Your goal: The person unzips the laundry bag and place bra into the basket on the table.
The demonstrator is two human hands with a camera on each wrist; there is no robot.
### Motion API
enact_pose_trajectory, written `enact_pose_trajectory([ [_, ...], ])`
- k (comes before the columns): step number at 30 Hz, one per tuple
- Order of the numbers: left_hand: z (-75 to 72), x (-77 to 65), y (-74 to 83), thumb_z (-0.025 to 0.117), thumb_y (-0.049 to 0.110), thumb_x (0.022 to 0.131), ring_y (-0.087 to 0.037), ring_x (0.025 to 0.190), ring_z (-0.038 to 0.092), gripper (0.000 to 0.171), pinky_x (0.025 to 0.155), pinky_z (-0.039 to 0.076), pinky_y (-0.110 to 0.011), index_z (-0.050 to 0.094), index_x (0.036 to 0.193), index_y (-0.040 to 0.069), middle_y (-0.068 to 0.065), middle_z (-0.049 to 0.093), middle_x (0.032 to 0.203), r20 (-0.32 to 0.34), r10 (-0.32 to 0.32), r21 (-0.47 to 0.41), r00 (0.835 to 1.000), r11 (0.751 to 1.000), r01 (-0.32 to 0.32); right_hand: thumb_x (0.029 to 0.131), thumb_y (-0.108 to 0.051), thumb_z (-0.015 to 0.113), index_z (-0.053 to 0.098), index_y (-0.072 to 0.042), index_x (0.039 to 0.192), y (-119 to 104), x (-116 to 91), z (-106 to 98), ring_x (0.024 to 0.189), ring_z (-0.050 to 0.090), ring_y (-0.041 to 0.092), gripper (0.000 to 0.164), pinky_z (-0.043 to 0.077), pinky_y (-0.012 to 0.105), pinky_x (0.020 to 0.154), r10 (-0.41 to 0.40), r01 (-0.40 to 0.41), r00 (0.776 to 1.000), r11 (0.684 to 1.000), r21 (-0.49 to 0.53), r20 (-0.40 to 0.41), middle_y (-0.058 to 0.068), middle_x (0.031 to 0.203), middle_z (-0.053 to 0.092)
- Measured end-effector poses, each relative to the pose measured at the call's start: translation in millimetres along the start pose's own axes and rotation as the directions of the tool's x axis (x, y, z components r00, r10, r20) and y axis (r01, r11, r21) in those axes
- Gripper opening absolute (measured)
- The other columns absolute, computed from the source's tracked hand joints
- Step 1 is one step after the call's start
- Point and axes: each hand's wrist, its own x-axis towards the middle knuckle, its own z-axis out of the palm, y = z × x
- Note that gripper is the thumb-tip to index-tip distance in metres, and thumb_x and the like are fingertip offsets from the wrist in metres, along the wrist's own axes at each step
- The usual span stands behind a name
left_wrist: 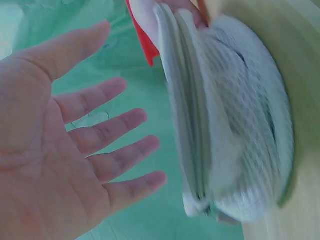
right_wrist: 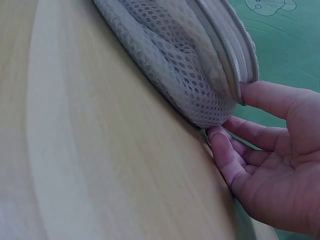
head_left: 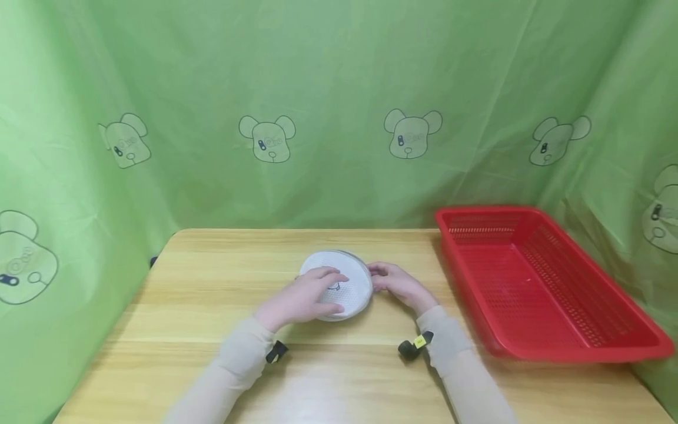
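A round, pale mesh zip bag [head_left: 356, 277] rests on the table, with soft mesh sides and a zipper running around its upper rim. Over its top, my left hand [head_left: 309, 294] is spread with fingers apart; in the left wrist view the palm faces the bag and a gap shows between fingertips and bag. My right hand [head_left: 399, 285] is at the bag's right edge. In the right wrist view, one digit touches the zippered rim while the other fingers [right_wrist: 225, 150] curl at the lower mesh, holding the edge between them.
A red plastic basket [head_left: 492, 294] with slotted walls stands on the right of the wooden table [head_left: 212, 265]. Green curtains [head_left: 339, 65] printed with bear heads enclose the back and both sides. Each wrist wears a black strap with a small camera [head_left: 409, 350].
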Motion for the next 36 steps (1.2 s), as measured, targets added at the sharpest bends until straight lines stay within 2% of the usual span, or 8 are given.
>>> enact_pose_trajectory([
  [3, 3.0, 4.5, 6.7, 0.069, 0.042, 0.086, -0.027, 0.133, 0.049, 0.060, 0.113, 0.039, -0.044, 0.052, 0.138, 0.016, -0.009, 0.053, 0.142, 0.011, 0.029, 0.026, 1.000, 0.999, -0.029, 0.083, -0.001, 0.062, 0.042, 0.007, 0.139, 1, 0, 1, 0.109, 0.057, 0.018, 0.060, 0.048, 0.028, 0.092, -0.012, 0.012, 1.000, 1.000, 0.007, 0.011, 0.025, 0.136, 0.052],
  [6, 8.0, 8.4, 10.2, 0.071, 0.042, 0.086, -0.027, 0.132, 0.049, 0.060, 0.115, 0.036, -0.044, 0.052, 0.137, 0.016, -0.009, 0.054, 0.141, 0.023, 0.046, 0.044, 0.999, 0.998, -0.047, 0.084, -0.001, 0.061, 0.041, 0.008, 0.139, 1, 1, 0, 0.105, 0.058, 0.015, 0.060, 0.049, 0.028, 0.091, -0.019, 0.019, 1.000, 1.000, 0.010, 0.021, 0.026, 0.135, 0.052],
  [13, 21.0, 11.2, 8.6, 0.076, 0.044, 0.080, -0.031, 0.137, 0.043, 0.070, 0.118, 0.029, -0.049, 0.050, 0.139, 0.018, -0.011, 0.049, 0.145, 0.049, 0.027, 0.121, 0.998, 0.992, -0.033, 0.084, -0.003, 0.062, 0.043, 0.005, 0.140, 0, 1, 0, 0.106, 0.058, 0.016, 0.059, 0.048, 0.028, 0.092, 0.011, -0.011, 1.000, 1.000, 0.014, 0.009, 0.023, 0.136, 0.053],
  [17, 23.2, 10.7, 8.2, 0.079, 0.042, 0.077, -0.034, 0.140, 0.038, 0.076, 0.118, 0.028, -0.051, 0.048, 0.141, 0.018, -0.013, 0.044, 0.149, 0.047, 0.023, 0.106, 0.999, 0.994, -0.028, 0.083, -0.003, 0.062, 0.043, 0.004, 0.140, -1, 1, 0, 0.111, 0.056, 0.019, 0.060, 0.048, 0.029, 0.093, 0.021, -0.021, 1.000, 1.000, 0.012, 0.000, 0.022, 0.138, 0.052],
  [22, 25.4, 10.9, 6.9, 0.082, 0.039, 0.074, -0.031, 0.143, 0.035, 0.080, 0.120, 0.024, -0.049, 0.046, 0.143, 0.019, -0.012, 0.041, 0.151, 0.045, 0.012, 0.105, 0.999, 0.994, -0.016, 0.083, -0.003, 0.061, 0.041, 0.006, 0.141, -1, 0, -2, 0.113, 0.056, 0.021, 0.062, 0.048, 0.028, 0.093, 0.010, -0.010, 1.000, 1.000, 0.000, 0.005, 0.025, 0.139, 0.051],
  [30, 27.4, 10.6, 5.0, 0.076, 0.034, 0.081, -0.031, 0.142, 0.037, 0.068, 0.119, 0.026, -0.051, 0.047, 0.141, 0.019, -0.011, 0.044, 0.150, 0.024, 0.019, 0.106, 1.000, 0.994, -0.021, 0.082, -0.001, 0.060, 0.040, 0.008, 0.140, -2, 0, -1, 0.108, 0.056, 0.017, 0.062, 0.047, 0.026, 0.090, 0.003, -0.003, 1.000, 1.000, -0.001, 0.014, 0.026, 0.138, 0.050],
  [36, 29.0, 11.5, 3.4, 0.072, 0.032, 0.085, -0.034, 0.140, 0.039, 0.061, 0.118, 0.029, -0.053, 0.049, 0.140, 0.018, -0.011, 0.047, 0.147, -0.002, 0.029, 0.088, 1.000, 0.996, -0.029, 0.080, 0.002, 0.061, 0.040, 0.008, 0.140, -2, 0, 0, 0.112, 0.058, 0.020, 0.064, 0.049, 0.026, 0.090, 0.013, -0.013, 1.000, 1.000, 0.013, 0.012, 0.027, 0.135, 0.053],
])
